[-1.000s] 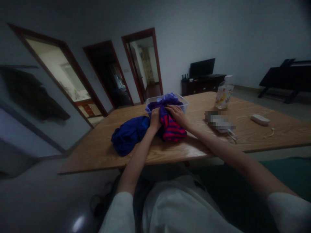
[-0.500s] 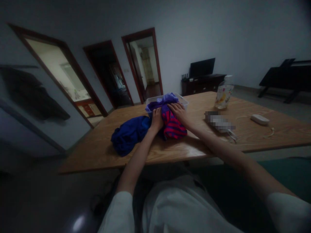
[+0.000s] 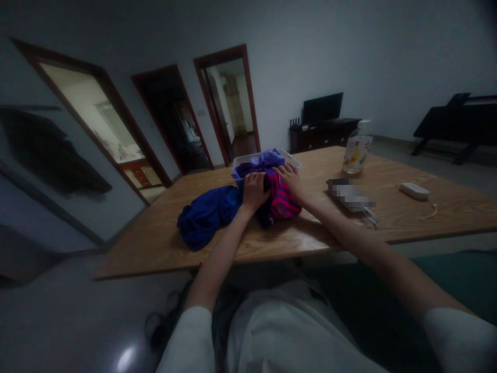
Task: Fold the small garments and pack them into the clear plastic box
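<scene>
My half-curled left hand is resting on dark cloth; whether it's gripping, I can't tell. My right hand is lying loosely spread on striped cloth.

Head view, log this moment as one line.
left hand on dark cloth; right hand on red-and-blue striped cloth; purple cloth in clear plastic box

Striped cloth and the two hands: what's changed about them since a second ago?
The striped cloth has shifted slightly rightward and away from the person. The left hand and right hand have slid rightward too; no clear grab or release shows. The blue cloth, tub and bottle stayed put.
</scene>
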Motion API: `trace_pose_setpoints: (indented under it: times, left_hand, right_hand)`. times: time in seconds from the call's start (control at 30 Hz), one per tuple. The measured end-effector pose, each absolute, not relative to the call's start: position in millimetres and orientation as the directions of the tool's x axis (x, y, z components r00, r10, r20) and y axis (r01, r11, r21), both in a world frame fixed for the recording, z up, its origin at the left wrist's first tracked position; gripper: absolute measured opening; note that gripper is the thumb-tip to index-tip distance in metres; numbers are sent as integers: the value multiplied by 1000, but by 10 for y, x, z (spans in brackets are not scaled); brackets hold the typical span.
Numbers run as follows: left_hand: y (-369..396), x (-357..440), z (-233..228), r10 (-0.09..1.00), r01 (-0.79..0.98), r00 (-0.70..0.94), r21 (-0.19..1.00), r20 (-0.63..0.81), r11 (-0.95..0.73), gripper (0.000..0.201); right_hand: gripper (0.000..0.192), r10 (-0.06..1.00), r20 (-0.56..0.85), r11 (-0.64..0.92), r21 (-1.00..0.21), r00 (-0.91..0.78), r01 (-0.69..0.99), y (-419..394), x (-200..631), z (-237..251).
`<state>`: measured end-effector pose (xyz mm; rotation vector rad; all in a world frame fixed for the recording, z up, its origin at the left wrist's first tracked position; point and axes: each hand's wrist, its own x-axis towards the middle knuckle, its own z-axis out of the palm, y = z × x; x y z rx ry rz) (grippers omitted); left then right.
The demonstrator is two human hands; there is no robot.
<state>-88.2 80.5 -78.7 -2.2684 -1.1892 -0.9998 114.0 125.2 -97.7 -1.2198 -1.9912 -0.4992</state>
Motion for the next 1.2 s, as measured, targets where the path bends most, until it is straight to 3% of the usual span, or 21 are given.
trace_pose_setpoints:
  times: [0.2, 0.4, 0.57, 0.77, 1.2]
  left_hand:
    - [756, -744, -826, 625, 848, 399, -11, 671, -530, 53]
    - [763, -728, -890, 745, 914, 299, 47, 596, -404, 61]
    - [777, -727, -925, 773, 884, 358, 77, 524, -462, 66]
    - [813, -736, -980, 711, 824, 474, 22, 520, -566, 62]
    - [846, -759, -1076, 506, 615, 409, 180, 760, -768, 22]
  right_hand:
    - [49, 596, 751, 473, -40, -286, 880, 1234, 1156, -963]
    - [54, 597, 759, 462, -60, -260, 885, 1265, 1155, -1021]
    - [54, 585, 765, 467, -47, -269, 883, 1225, 1134, -1059]
    - [53, 570, 758, 518, -33, -316, 855, 1175, 1160, -1007]
    - [51, 575, 756, 527, -51, -312, 848, 1240, 1187, -1027]
